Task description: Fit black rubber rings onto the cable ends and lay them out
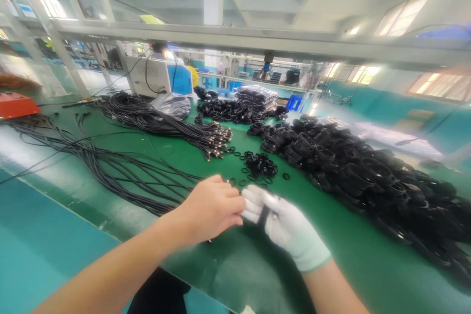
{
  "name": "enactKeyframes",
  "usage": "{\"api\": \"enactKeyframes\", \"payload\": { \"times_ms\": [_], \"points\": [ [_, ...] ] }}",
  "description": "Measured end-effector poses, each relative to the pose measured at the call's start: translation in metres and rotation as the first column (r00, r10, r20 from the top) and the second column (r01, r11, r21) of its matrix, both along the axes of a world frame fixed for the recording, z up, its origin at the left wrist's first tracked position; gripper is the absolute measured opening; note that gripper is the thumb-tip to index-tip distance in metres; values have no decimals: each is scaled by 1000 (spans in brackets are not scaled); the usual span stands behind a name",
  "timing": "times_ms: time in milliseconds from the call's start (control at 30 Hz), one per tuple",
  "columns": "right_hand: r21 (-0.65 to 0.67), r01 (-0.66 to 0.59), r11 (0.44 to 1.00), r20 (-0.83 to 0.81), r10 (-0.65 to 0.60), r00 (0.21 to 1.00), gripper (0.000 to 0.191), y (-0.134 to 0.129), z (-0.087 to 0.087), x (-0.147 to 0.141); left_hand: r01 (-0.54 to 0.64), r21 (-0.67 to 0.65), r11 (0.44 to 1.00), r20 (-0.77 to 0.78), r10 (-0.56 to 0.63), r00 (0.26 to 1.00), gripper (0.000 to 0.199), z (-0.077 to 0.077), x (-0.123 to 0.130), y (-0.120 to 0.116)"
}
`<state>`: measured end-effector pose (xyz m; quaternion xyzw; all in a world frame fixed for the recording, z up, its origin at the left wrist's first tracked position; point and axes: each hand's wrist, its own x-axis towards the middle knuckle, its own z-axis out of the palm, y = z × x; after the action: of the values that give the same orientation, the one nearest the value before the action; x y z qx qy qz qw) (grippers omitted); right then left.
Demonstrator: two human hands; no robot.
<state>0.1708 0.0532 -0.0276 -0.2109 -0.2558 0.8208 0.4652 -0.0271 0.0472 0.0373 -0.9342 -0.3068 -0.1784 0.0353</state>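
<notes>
My left hand [213, 206] is bare, with its fingers curled in a pinch close to the fingertips of my right hand. What it grips, if anything, is hidden. My right hand [292, 230] wears a white glove and is closed around a short black piece [263, 217] that looks like a cable end; blur hides its exact kind. Just beyond both hands lies a small heap of black rubber rings [261, 164], some scattered loose. Beside my left hand, loose black cables [128, 181] stretch across the green table [235, 270].
A thick cable bundle with metal connector ends [219, 140] lies farther back. Coiled black cables [331, 157] are heaped along the right. A white and blue machine [158, 76] stands behind, an orange box [16, 104] at far left. A metal beam [235, 34] crosses above.
</notes>
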Motion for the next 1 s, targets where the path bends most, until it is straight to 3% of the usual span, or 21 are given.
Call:
{"api": "enactKeyframes", "payload": {
  "times_ms": [100, 233, 500, 667, 733, 767, 800, 867, 933, 967, 1000],
  "points": [
    [45, 18, 999, 40, -20, 999, 24, -4, 0, -9, 22, 49, 999, 23, -23, 999, 19, -2, 3, -4],
    [130, -148, 980, 56, 142, 988, 27, -12, 5, -14, 0, 96, 995, 11, -1, 1000, 21, 1, 4, 5],
    [135, -332, 934, 78, 324, 943, 36, -22, 16, -13, 51, -141, 989, 27, -48, 998, 16, 6, 13, 19],
    [67, -397, 916, 9, 397, 918, 29, -24, 15, -16, 108, -75, 991, 47, -104, 993, 19, 12, 18, 19],
    [55, -413, 909, 4, 414, 910, 32, -25, 13, -15, 85, -194, 977, 22, -82, 996, 23, 17, 16, 21],
    [54, -422, 905, 2, 423, 906, 34, -26, 12, -14, 76, -330, 941, 28, -71, 997, 20, 19, 14, 22],
    [55, -431, 901, -8, 432, 902, 36, -26, 11, -13, 72, -493, 867, 56, -51, 997, 15, 19, 13, 24],
    [56, -441, 896, -65, 444, 894, 35, -27, 10, -13, 89, -772, 629, 152, 47, 987, 10, 14, 9, 26],
    [47, -440, 897, -126, 442, 888, 29, -28, 11, -14, 147, -893, 425, 245, 186, 952, 16, 4, 8, 24],
    [41, -435, 899, -136, 437, 889, 28, -27, 11, -15, 179, -907, 381, 289, 255, 923, 17, -3, 8, 21],
    [38, -430, 902, -130, 432, 893, 29, -27, 11, -16, 210, -905, 371, 335, 313, 889, 17, -9, 9, 17]
  ]
}}
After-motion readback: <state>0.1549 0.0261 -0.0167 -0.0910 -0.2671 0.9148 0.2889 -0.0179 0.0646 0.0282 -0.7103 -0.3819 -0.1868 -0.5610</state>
